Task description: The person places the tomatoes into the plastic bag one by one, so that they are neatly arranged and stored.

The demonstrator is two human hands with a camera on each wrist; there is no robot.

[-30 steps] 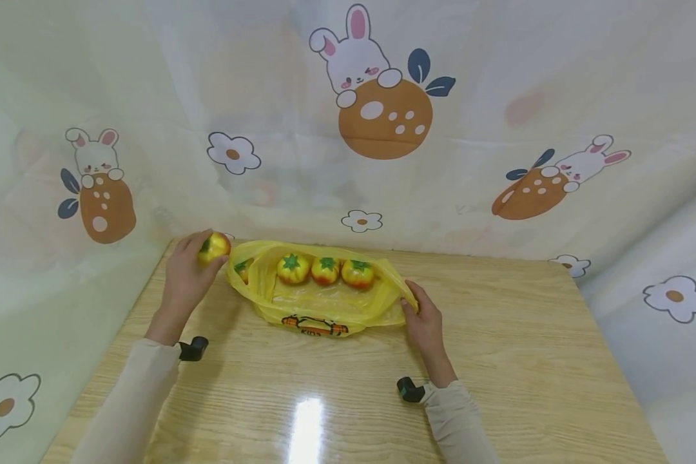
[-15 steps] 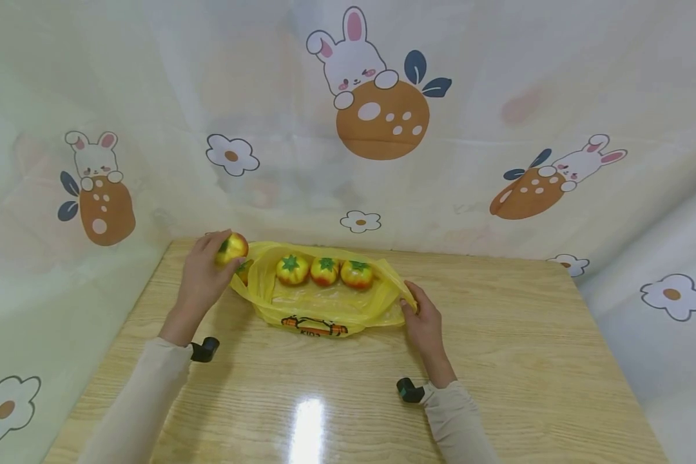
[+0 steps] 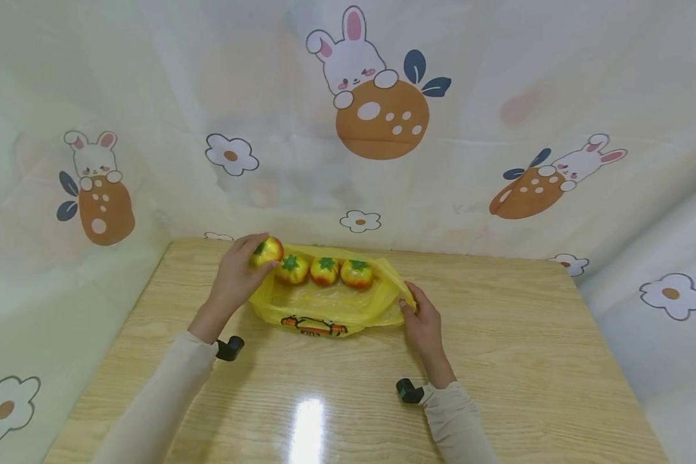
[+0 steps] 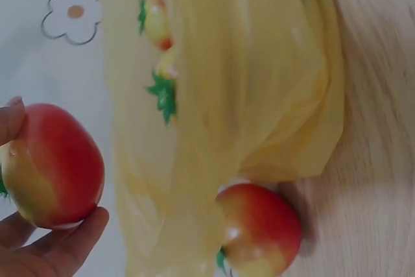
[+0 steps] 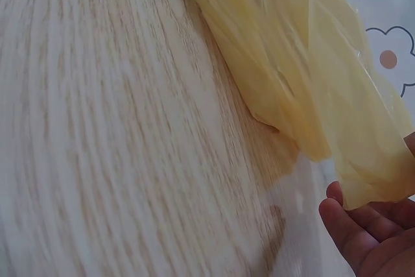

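Observation:
My left hand (image 3: 233, 276) holds a yellow-and-red artificial fruit with a green leafy top (image 3: 269, 251) at the left end of a yellow plastic bag (image 3: 316, 299). In the left wrist view this held fruit (image 4: 61, 167) sits between thumb and fingers, beside the bag. The bag's mouth is spread open, and 3 similar fruits (image 3: 325, 270) stand in a row inside along its back. Another fruit (image 4: 259, 228) lies outside the bag's left end, hidden in the head view. My right hand (image 3: 425, 322) pinches the bag's right end, its fingers (image 5: 347, 225) at the thin film.
The bag rests on a light wooden table (image 3: 516, 361), near its back edge. A cream curtain (image 3: 470, 212) printed with rabbits and flowers stands behind and along both sides. Small black wrist cameras (image 3: 231, 348) stick out from both sleeves.
My left hand has moved right with the fruit, from outside the bag's left end to over it. The loose fruit there is now covered. My right hand has stayed at the bag's right end.

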